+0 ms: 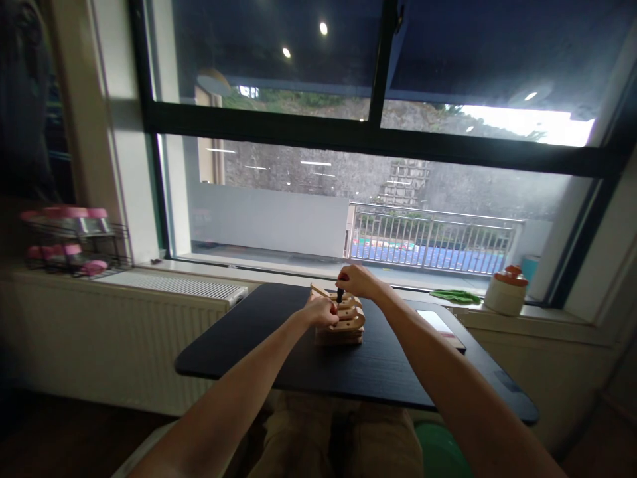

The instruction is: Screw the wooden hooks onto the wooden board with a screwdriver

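A stack of light wooden pieces point(348, 323) stands near the middle of a black table point(279, 352). My left hand point(322, 311) is closed on the left side of the stack, with a small red spot showing at its fingers. My right hand point(356, 281) hovers over the top of the stack, its fingers pinched round a small dark peg point(340, 293) that stands upright in the wood.
A phone or tablet point(440, 325) lies on the table to the right. On the windowsill sit a green object point(455, 296) and a white jar with an orange lid point(505, 290). A wire rack with pink-lidded jars point(74, 240) stands at left above a radiator point(174, 285).
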{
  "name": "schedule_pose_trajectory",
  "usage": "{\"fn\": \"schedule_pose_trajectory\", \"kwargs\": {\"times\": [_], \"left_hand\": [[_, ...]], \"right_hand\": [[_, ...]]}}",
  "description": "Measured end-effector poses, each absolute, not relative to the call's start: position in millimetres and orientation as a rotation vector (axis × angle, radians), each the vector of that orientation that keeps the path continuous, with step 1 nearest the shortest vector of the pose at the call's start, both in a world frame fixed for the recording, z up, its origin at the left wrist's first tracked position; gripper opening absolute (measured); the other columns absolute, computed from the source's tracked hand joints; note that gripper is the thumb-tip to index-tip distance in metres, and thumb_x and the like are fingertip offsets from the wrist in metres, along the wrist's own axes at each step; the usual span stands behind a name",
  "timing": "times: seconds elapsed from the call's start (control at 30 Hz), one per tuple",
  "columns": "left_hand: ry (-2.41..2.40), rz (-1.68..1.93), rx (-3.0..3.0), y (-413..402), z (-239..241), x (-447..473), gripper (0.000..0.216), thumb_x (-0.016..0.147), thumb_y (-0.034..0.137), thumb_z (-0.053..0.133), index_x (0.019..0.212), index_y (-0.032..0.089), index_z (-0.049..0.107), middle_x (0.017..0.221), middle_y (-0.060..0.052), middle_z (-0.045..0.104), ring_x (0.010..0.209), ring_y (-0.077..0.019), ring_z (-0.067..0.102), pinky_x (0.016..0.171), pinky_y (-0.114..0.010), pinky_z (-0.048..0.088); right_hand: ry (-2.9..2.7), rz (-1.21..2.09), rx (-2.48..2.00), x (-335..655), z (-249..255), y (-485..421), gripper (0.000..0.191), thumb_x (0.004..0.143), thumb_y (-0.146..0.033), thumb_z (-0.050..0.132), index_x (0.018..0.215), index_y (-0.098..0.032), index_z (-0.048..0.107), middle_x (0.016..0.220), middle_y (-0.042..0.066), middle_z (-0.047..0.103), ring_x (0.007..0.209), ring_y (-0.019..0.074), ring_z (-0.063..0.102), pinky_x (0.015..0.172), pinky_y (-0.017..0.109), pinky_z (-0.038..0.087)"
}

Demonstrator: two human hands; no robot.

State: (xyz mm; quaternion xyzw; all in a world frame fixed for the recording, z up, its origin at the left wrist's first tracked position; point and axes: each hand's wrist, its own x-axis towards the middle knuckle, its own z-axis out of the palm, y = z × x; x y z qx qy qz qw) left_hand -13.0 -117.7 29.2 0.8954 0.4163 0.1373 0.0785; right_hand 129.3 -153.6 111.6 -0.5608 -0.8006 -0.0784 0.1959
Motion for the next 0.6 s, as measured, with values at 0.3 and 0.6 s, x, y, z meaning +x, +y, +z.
{"fn": "schedule_pose_trajectory", "kwargs": {"times": [0.3,0.6], "left_hand": [[1.25,0.388,2.643,-113.7,26.8,-13.9,0.02,0.061,0.034,0.052,0.058,0.019,0.066,0.059,0.0,0.062,0.062,-0.016,0.054,0.055,-0.025,0.032],[1.29,0.383,2.656,-115.9,28.3,-12.6,0.022,0.062,0.036,0.052,0.057,0.019,0.065,0.058,0.001,0.061,0.065,-0.0158,0.055,0.055,-0.024,0.032]], "right_hand": [[-2.269,-0.191,-1.536,133.1,114.0,-156.8,0.027,0.076,-0.026,0.052,0.099,-0.023,0.066,0.089,0.001,0.068,0.074,0.0126,0.058,0.063,0.018,0.038],[-2.26,-0.202,-1.563,132.4,114.8,-156.4,0.024,0.076,-0.026,0.051,0.089,-0.016,0.069,0.076,0.004,0.068,0.065,0.012,0.057,0.056,0.019,0.036]]}}
